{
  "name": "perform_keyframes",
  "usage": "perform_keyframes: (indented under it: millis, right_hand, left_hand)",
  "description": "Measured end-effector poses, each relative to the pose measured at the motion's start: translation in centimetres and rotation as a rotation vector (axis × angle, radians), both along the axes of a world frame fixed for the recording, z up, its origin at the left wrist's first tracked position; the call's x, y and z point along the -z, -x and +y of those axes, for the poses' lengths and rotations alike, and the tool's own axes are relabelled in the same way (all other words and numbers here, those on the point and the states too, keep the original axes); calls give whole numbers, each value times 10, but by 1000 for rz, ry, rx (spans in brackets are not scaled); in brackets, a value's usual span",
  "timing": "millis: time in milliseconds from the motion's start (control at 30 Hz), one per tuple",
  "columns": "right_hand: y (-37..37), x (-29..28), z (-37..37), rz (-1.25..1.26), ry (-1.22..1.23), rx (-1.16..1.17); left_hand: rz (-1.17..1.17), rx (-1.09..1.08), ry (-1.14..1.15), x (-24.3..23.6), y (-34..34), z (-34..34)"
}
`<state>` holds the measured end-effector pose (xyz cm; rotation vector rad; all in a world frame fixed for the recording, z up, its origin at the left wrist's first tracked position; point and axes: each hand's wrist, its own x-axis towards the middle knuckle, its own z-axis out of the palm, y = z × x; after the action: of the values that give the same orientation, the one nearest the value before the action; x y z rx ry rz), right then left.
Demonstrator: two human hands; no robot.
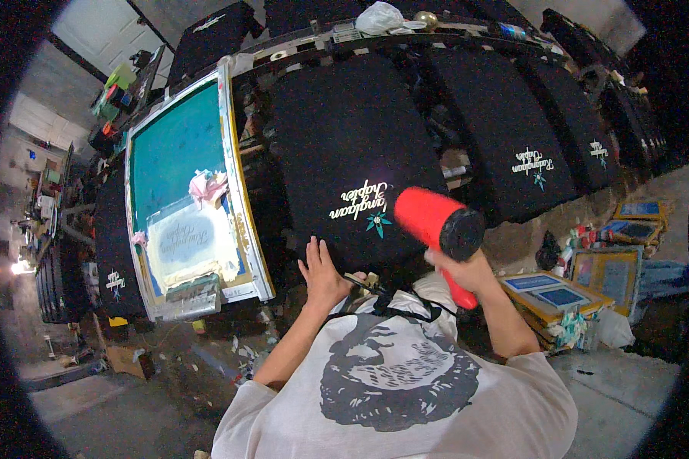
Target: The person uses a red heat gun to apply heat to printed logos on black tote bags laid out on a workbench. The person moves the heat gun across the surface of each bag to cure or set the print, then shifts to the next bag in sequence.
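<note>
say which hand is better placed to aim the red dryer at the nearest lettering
Probably the right hand: it grips the red dryer, muzzle near that white lettering; the left hand is open.

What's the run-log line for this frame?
right hand: grips red hair dryer beside white-and-teal print | left hand: open, at black fabric near edge, contact unclear | screen frame: left of fabric

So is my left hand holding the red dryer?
No, the right hand grips the red dryer by its handle; the left hand is open.
</note>
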<state>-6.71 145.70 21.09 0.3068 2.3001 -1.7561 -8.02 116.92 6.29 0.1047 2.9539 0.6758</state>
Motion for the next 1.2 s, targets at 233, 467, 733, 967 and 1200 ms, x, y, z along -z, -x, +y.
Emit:
perform_keyframes:
  millis: [233, 467, 733, 967, 1200]
  right_hand:
    - [9, -3, 37, -131, 138, 186]
    - [-11, -17, 127, -243, 138, -4]
    - [2, -20, 325, 41, -8, 766]
    - [-31, -53, 399, -71, 170, 352]
    - [-19, -40, 468, -82, 54, 452]
  left_hand:
    - [60, 29, 1, -8, 10, 32]
    - [126, 78, -34, -25, 8, 95]
    - [178, 246, -68, -44, 15, 212]
    - [203, 377, -122, -50, 18, 336]
    - [256, 440, -197, -67, 15, 430]
